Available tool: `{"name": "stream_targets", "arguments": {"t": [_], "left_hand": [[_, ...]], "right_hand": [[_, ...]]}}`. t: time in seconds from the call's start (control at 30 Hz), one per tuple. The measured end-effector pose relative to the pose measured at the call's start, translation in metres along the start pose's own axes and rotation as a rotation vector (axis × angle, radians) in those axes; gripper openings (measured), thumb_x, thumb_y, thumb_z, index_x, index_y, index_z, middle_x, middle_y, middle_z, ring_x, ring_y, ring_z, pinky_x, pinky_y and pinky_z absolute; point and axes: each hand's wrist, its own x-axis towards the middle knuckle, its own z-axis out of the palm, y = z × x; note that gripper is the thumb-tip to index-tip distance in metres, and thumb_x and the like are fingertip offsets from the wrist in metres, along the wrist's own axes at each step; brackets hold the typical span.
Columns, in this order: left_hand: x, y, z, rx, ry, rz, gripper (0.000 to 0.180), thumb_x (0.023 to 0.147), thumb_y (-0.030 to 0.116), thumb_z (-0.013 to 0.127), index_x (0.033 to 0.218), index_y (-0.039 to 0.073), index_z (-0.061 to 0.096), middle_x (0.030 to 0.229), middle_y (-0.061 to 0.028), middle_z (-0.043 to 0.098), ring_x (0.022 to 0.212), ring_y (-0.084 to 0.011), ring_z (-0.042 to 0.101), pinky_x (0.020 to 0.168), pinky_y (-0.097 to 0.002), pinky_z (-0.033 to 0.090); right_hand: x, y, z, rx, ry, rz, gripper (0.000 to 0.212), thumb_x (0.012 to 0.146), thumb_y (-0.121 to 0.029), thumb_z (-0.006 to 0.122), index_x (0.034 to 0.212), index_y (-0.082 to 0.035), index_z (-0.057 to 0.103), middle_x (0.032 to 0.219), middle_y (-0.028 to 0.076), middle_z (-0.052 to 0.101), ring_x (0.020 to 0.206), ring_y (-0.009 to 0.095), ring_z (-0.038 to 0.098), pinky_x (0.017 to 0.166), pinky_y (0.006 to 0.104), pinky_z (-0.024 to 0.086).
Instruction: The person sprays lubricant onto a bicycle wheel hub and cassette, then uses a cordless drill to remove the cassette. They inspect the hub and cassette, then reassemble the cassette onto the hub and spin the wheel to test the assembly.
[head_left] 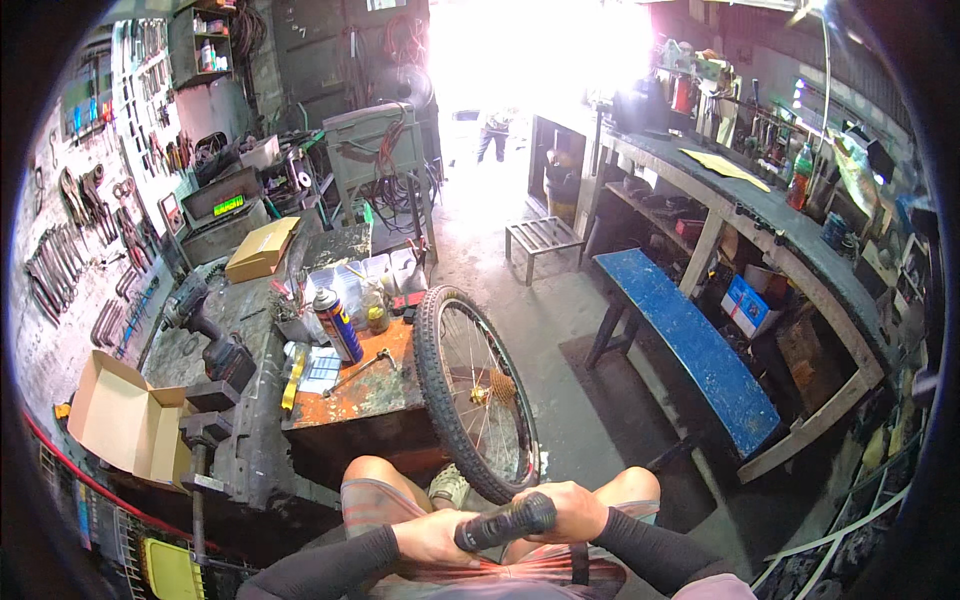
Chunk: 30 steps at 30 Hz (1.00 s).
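Over my lap I hold a black cylinder (pixel 505 524) shaped like a flashlight, ribbed, with a wider right end. My left hand (pixel 436 538) is closed at its left end, with the fingers partly hidden. My right hand (pixel 578 511) is closed about the wider right end. Just beyond my hands a bicycle wheel (pixel 432 370) with a knobby tyre and a gold-coloured cassette (pixel 500 386) stands upright, against the edge of a worn orange-topped table (pixel 390 393). Neither hand touches the wheel.
On the table stand a spray can (pixel 338 328), a jar (pixel 375 308) and a hammer-like tool (pixel 362 370). Left are a cordless impact wrench (pixel 212 340), a bench vise (pixel 207 425) and an open cardboard box (pixel 125 420). Right stand a blue bench (pixel 690 345) and a long workbench (pixel 720 165).
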Motion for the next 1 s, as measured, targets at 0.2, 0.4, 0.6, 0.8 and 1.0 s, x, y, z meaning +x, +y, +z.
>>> {"name": "stream_targets", "arguments": {"t": [0.2,0.4,0.6,0.8,1.0], "left_hand": [[0.013,0.023,0.013,0.869,1.070,0.133,0.086,0.080,0.009,0.086,0.161,0.004,0.055,0.114,-0.0167,0.079,0.103,-0.0423,0.079,0.091,-0.0531,0.063],[0.002,0.008,0.008,0.663,0.831,-0.057,0.060,0.082,0.024,0.085,0.140,0.012,0.075,0.101,-0.0206,0.082,0.100,-0.0444,0.080,0.091,-0.0529,0.064],[0.002,0.007,0.003,0.448,0.645,-0.071,0.034,0.085,0.016,0.089,0.115,0.003,0.079,0.102,-0.0206,0.082,0.096,-0.0323,0.083,0.087,-0.0436,0.063],[0.020,-0.012,-0.001,0.540,0.820,0.059,0.041,0.080,0.011,0.086,0.119,0.005,0.077,0.101,-0.0183,0.082,0.093,-0.0365,0.082,0.087,-0.0459,0.064],[0.038,-0.017,0.009,0.858,1.030,-0.019,0.047,0.078,0.007,0.086,0.124,0.007,0.075,0.106,-0.0211,0.081,0.103,-0.0425,0.079,0.090,-0.0489,0.064]], "right_hand": [[0.001,0.006,0.062,0.239,0.142,0.667,0.067,0.087,-0.054,0.089,0.110,0.008,0.081,0.098,0.033,0.080,0.094,0.046,0.082,0.087,0.0526,0.065],[0.005,-0.016,0.059,-0.010,0.045,0.557,0.065,0.087,-0.052,0.089,0.103,0.009,0.079,0.092,0.032,0.079,0.088,0.046,0.082,0.083,0.0531,0.065],[0.014,-0.034,0.015,-0.095,-0.100,0.514,0.064,0.083,-0.050,0.091,0.106,0.009,0.080,0.085,0.033,0.077,0.088,0.046,0.082,0.080,0.0533,0.066],[0.015,-0.026,0.018,0.003,-0.071,0.583,0.060,0.089,-0.045,0.087,0.109,0.011,0.078,0.088,0.033,0.078,0.088,0.045,0.083,0.082,0.0538,0.065],[0.004,-0.020,0.063,0.213,-0.040,0.841,0.056,0.094,-0.046,0.085,0.114,0.007,0.079,0.093,0.030,0.081,0.090,0.040,0.084,0.083,0.0513,0.065]]}}
